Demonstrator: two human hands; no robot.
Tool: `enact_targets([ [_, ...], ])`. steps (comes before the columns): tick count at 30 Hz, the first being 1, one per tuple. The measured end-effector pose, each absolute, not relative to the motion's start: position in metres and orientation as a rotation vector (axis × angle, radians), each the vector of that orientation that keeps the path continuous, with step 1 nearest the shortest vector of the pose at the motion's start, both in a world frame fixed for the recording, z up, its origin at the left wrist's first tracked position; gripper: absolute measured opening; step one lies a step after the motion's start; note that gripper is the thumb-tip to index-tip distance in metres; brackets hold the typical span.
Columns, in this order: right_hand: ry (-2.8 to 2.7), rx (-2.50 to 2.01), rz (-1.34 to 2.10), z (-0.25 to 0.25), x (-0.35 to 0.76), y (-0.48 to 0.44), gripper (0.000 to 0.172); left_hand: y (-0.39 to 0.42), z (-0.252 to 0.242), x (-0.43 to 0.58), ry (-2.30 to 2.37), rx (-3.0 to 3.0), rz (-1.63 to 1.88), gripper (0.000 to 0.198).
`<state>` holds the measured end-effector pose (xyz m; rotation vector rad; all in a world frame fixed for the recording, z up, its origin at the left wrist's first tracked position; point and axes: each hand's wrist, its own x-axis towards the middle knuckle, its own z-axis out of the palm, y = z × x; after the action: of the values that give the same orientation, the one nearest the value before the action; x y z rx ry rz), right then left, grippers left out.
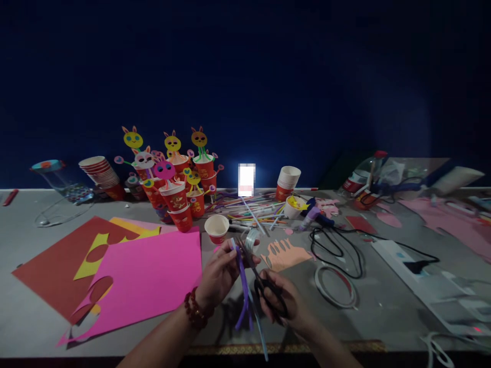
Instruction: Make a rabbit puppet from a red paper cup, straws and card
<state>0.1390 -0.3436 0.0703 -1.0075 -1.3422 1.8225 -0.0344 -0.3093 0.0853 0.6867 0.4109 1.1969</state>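
Note:
My left hand, with a red bead bracelet at the wrist, pinches purple pipe cleaners that hang down bent. A pale bluish straw-like strip runs down beside them. My right hand has its fingers in the black handles of a pair of scissors. The blades point up and left, close to the top of the pipe cleaners. Whether they touch cannot be made out. Just behind the blades is a clear tape roll. A paper cup stands beyond my left hand.
Pink paper and brown-red paper lie at left. Behind them stand red cups with paper animal figures. Pens and sticks spread across the back. A white tape ring, black cable and power strip lie at right.

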Motion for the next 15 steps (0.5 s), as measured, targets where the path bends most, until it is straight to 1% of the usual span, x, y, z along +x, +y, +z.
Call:
enact_targets([
  [4, -1.333, -1.074, 1.742, 0.077, 0.138, -0.348, 0.057, -0.309, 0.087, -0.034, 0.409, 0.671, 1.190, 0.015],
  [10, -1.326, -1.060, 1.673, 0.083, 0.136, -0.354, 0.055, -0.309, 0.085, -0.033, 0.414, 0.636, 1.185, 0.012],
  [13, -1.282, -1.093, 1.504, 0.082, 0.148, -0.357, 0.051, -0.310, 0.083, -0.034, 0.441, 0.621, 1.192, 0.014],
  [15, -1.310, -1.184, 1.289, 0.080, 0.166, -0.358, 0.045, -0.310, 0.084, -0.035, 0.449, 0.608, 1.189, 0.016],
])
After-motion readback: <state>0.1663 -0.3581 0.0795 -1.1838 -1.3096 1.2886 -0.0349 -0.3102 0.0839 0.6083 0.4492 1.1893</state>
